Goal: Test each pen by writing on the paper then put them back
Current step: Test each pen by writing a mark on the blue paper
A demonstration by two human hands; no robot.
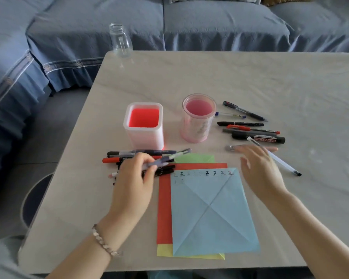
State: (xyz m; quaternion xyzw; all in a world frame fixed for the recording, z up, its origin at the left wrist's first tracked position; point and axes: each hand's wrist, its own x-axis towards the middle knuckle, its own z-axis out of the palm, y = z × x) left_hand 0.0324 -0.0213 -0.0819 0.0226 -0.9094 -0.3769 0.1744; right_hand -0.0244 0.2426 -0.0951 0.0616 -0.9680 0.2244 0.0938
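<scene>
A pen point(177, 155) is pinched in the L hand point(133, 178) over the L pile point(113, 160), prob. tested ones kept apart. The R hand point(260, 170), fingers spread, is held near the R pens point(270, 140), beside the paper point(208, 210).

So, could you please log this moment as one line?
left hand: grips pen | right hand: open, by right-side pens | blue paper: test marks along top | square holder, round holder: no pens inside

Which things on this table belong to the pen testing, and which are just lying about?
Job: left hand, pen it grips, blue paper, left pen pile, right pen group, square holder, round holder.
Lying about: glass jar, sofa, coloured sheets under the blue paper.
</scene>
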